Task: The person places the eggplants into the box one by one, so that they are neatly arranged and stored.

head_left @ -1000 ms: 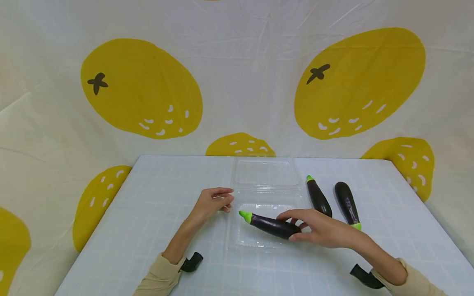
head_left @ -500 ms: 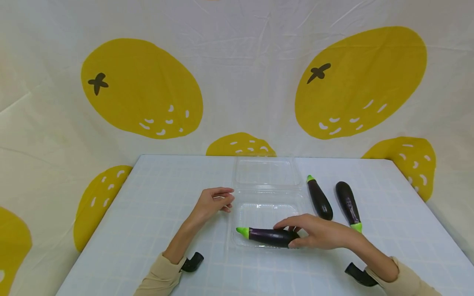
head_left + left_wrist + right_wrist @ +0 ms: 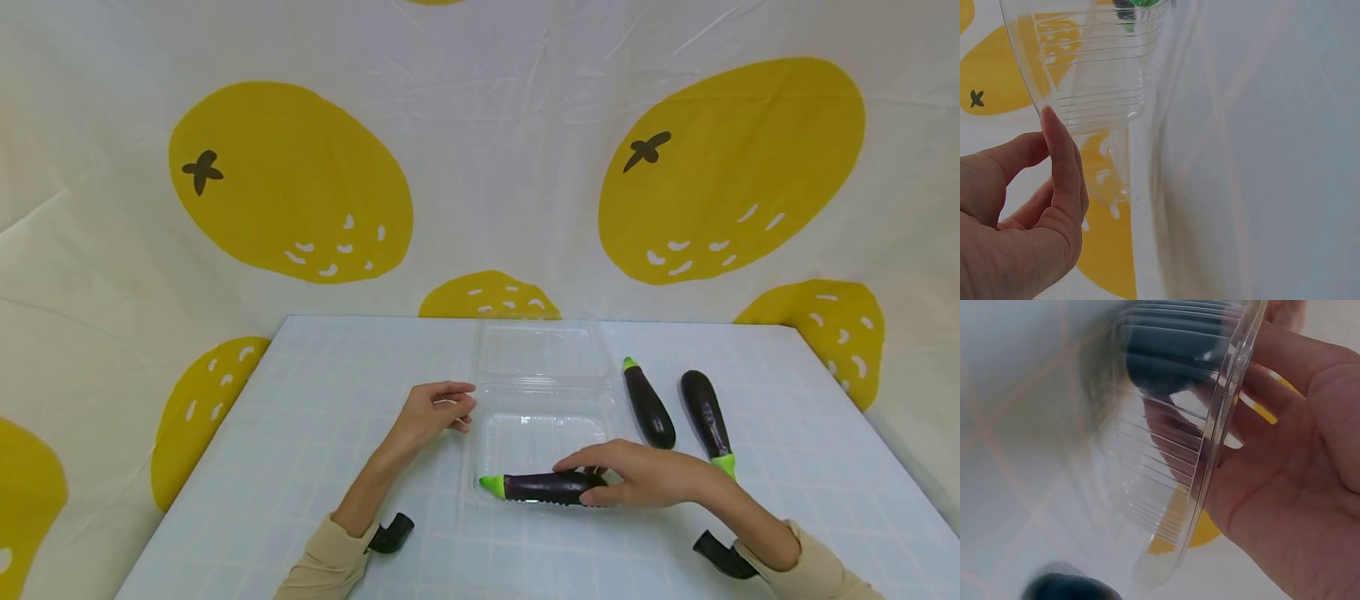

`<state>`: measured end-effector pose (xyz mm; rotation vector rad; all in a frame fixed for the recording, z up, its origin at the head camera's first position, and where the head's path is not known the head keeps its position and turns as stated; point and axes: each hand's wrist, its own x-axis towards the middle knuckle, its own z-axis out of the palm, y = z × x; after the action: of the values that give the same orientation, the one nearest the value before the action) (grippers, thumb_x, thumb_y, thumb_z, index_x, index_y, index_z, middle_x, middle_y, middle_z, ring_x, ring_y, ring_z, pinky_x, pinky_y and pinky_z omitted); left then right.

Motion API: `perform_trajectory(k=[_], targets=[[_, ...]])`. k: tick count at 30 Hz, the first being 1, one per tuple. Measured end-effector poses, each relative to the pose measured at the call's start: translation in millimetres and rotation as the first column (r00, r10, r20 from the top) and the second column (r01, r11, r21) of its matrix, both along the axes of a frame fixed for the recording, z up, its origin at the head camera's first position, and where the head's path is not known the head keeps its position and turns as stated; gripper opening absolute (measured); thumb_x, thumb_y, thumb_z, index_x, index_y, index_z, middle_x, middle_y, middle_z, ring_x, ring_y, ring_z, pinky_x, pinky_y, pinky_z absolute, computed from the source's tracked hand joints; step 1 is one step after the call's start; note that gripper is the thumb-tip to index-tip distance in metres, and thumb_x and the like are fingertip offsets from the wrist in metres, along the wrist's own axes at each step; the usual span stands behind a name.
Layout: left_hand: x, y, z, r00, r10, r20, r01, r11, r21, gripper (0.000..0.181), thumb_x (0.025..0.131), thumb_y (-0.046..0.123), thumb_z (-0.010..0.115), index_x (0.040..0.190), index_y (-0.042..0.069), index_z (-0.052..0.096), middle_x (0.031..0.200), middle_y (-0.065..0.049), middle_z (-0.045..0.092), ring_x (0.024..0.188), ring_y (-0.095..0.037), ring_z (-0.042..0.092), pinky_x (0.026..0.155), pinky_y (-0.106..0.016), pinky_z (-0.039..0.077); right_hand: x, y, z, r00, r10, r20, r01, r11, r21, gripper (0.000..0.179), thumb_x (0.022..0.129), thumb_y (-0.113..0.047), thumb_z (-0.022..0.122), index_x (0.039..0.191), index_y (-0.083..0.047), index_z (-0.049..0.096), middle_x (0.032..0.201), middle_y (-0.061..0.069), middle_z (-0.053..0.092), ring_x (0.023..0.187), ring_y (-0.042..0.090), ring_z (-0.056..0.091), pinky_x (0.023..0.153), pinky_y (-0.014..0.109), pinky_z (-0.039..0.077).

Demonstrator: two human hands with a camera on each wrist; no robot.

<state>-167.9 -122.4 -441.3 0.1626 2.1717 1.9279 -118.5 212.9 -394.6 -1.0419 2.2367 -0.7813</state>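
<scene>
A clear plastic clamshell container (image 3: pixel 510 442) lies open on the table, its lid (image 3: pixel 536 350) folded back toward the far edge. An eggplant (image 3: pixel 536 487) with a bright green cap lies crosswise along the near side of its base, cap to the left. My right hand (image 3: pixel 645 475) grips the eggplant's thick right end; in the right wrist view the dark eggplant (image 3: pixel 1169 359) shows through the ribbed wall. At the container's left rim, my left hand (image 3: pixel 431 412) pinches the edge between thumb and fingers, also seen up close as the hand (image 3: pixel 1041 206) in the left wrist view.
Two more eggplants lie right of the container: one eggplant (image 3: pixel 648 406) with its cap pointing away, and another eggplant (image 3: pixel 705 414) with its cap toward me. A pale checked tablecloth (image 3: pixel 337 375) covers the table, and a lemon-patterned curtain (image 3: pixel 502 167) hangs behind.
My right hand has brought the eggplant toward me and lowered it along the container's near side, turning it from slanted to nearly level. My left hand has stayed at the rim.
</scene>
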Motion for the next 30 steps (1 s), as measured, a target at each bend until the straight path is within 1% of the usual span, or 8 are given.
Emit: perform_trajectory(k=[3, 7, 14, 20, 25, 30], targets=[[0.2, 0.2, -0.4, 1.0, -0.001, -0.005, 0.001, 1.0, 0.005, 0.037, 0.096, 0.008, 0.073, 0.127, -0.011, 0.065, 0.103, -0.024, 0.069, 0.076, -0.019, 0.07, 0.072, -0.028, 0.063, 0.0, -0.5, -0.6, 1.0, 0.015, -0.019, -0.016, 1.0, -0.023, 0.046, 0.104, -0.036, 0.063, 0.142, -0.013, 0.06, 0.137, -0.001, 0.064, 0.121, 0.012, 0.06, 0.099, 0.035, 0.056], [0.5, 0.4, -0.1, 1.0, 0.002, -0.009, -0.002, 1.0, 0.011, 0.037, 0.096, 0.008, 0.072, 0.127, -0.011, 0.065, 0.102, -0.022, 0.069, 0.076, -0.02, 0.07, 0.071, -0.028, 0.063, 0.8, -1.6, -0.3, 0.999, 0.01, -0.037, -0.011, 0.999, -0.032, 0.047, 0.104, -0.038, 0.061, 0.142, -0.01, 0.06, 0.138, 0.004, 0.063, 0.122, 0.015, 0.061, 0.101, 0.037, 0.055], [0.6, 0.4, 0.2, 1.0, 0.007, -0.006, -0.007, 1.0, 0.009, 0.037, 0.096, 0.008, 0.072, 0.127, -0.011, 0.065, 0.104, -0.023, 0.069, 0.075, -0.018, 0.07, 0.071, -0.028, 0.063, 2.5, -1.9, -0.8, 0.997, -0.037, -0.072, 0.036, 0.999, -0.018, 0.047, 0.105, -0.04, 0.06, 0.141, -0.01, 0.06, 0.138, 0.005, 0.063, 0.123, 0.022, 0.061, 0.102, 0.044, 0.054], [0.5, 0.9, 0.3, 1.0, 0.012, -0.001, -0.012, 1.0, 0.018, 0.036, 0.096, 0.007, 0.072, 0.126, -0.012, 0.065, 0.102, -0.021, 0.069, 0.075, -0.018, 0.07, 0.071, -0.028, 0.063, 4.8, -0.9, 0.7, 0.991, -0.088, -0.097, 0.083, 0.995, -0.05, 0.045, 0.105, -0.039, 0.06, 0.139, -0.008, 0.061, 0.134, 0.006, 0.065, 0.118, 0.024, 0.062, 0.099, 0.046, 0.055], [1.1, 1.0, 1.0, 1.0, 0.009, 0.003, -0.009, 0.999, 0.031, 0.037, 0.096, 0.005, 0.072, 0.127, -0.013, 0.064, 0.102, -0.023, 0.069, 0.076, -0.021, 0.07, 0.071, -0.028, 0.063, 6.3, 1.3, 1.3, 0.976, -0.16, -0.147, 0.148, 0.985, -0.089, 0.039, 0.104, -0.034, 0.062, 0.134, -0.009, 0.063, 0.13, 0.003, 0.066, 0.114, 0.024, 0.063, 0.097, 0.044, 0.056], [0.7, 1.0, 0.1, 1.0, 0.009, -0.001, -0.009, 0.999, 0.031, 0.037, 0.096, 0.005, 0.072, 0.127, -0.013, 0.064, 0.101, -0.022, 0.069, 0.077, -0.025, 0.071, 0.07, -0.028, 0.063, 6.1, 4.2, 1.9, 0.949, -0.226, -0.218, 0.199, 0.97, -0.139, 0.033, 0.104, -0.031, 0.064, 0.129, -0.01, 0.065, 0.124, 0.003, 0.067, 0.109, 0.024, 0.065, 0.094, 0.044, 0.058]])
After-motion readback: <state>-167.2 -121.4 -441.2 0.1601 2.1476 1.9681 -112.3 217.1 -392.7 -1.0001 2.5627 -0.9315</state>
